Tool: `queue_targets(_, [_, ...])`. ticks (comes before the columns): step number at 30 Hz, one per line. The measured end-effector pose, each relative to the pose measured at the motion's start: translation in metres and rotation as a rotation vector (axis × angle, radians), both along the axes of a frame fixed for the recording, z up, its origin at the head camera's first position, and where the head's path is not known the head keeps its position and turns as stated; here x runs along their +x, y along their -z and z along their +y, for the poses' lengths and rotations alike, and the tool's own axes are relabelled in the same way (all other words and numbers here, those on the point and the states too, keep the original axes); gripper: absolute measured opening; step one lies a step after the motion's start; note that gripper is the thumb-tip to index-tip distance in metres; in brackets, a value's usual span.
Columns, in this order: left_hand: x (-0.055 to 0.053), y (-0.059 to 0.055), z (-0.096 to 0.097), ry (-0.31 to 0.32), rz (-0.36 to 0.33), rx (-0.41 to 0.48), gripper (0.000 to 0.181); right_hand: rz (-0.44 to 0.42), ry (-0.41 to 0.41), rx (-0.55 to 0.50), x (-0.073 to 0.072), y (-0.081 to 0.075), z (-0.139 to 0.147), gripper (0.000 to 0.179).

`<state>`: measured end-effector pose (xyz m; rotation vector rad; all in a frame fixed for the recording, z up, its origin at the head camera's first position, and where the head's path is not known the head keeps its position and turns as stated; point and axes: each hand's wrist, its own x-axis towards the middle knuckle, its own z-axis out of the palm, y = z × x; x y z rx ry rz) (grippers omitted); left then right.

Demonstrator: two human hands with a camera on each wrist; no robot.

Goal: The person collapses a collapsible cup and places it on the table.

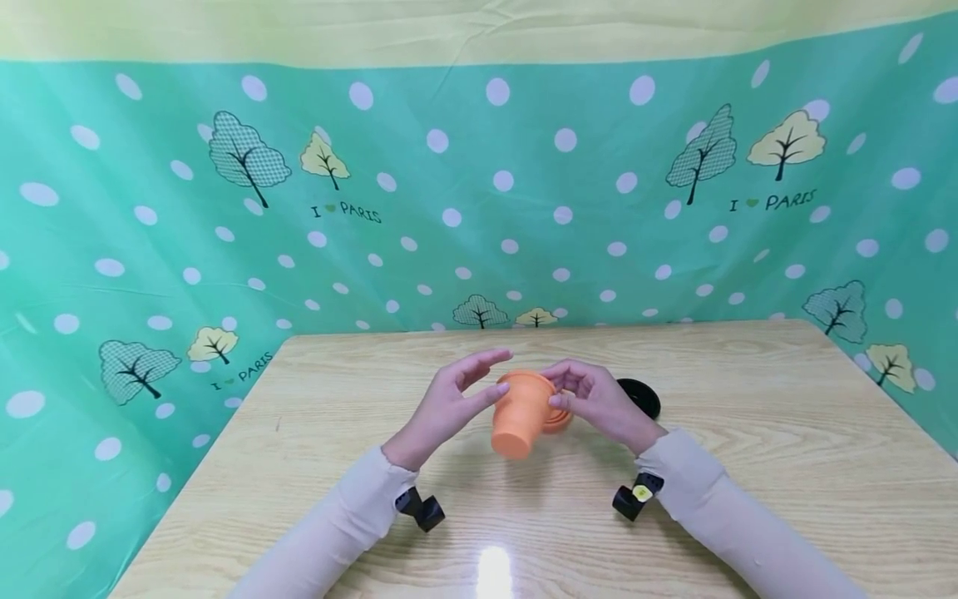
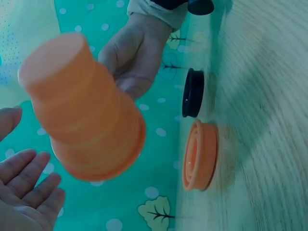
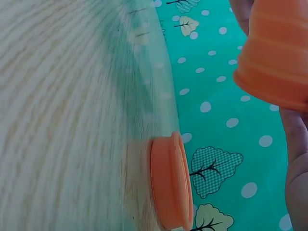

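Note:
An orange collapsible cup (image 1: 518, 420), stretched to full height, is held tilted above the table, its base toward me and its wide rim away. My right hand (image 1: 599, 399) grips it near the rim from the right; in the left wrist view that hand (image 2: 137, 62) is partly behind the cup (image 2: 86, 110). My left hand (image 1: 449, 403) hovers at the cup's other side with fingers spread, and the left wrist view shows a gap between this hand (image 2: 29, 187) and the cup. Beyond it, a flattened orange collapsible cup (image 2: 204, 155) lies on the table.
Near my right hand lies a round black piece (image 1: 642, 398), a lid or ring, beside the flattened orange cup. The wooden table (image 1: 359, 374) ends at a green dotted cloth (image 1: 419, 200) behind. Black cameras (image 1: 428, 512) hang from both wrists.

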<state>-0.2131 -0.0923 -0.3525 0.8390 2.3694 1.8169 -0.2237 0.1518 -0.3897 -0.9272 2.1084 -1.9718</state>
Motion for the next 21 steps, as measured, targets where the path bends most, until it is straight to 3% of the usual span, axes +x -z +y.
queue_targets(10, [-0.011, 0.007, 0.001, 0.126, -0.182, -0.029, 0.048, 0.018, -0.044, 0.010, 0.002, -0.003, 0.004, 0.031])
queue_targets(21, [-0.011, 0.011, 0.004, 0.170, -0.232, 0.010, 0.036, 0.003, -0.035, 0.053, 0.001, -0.004, 0.007, 0.031])
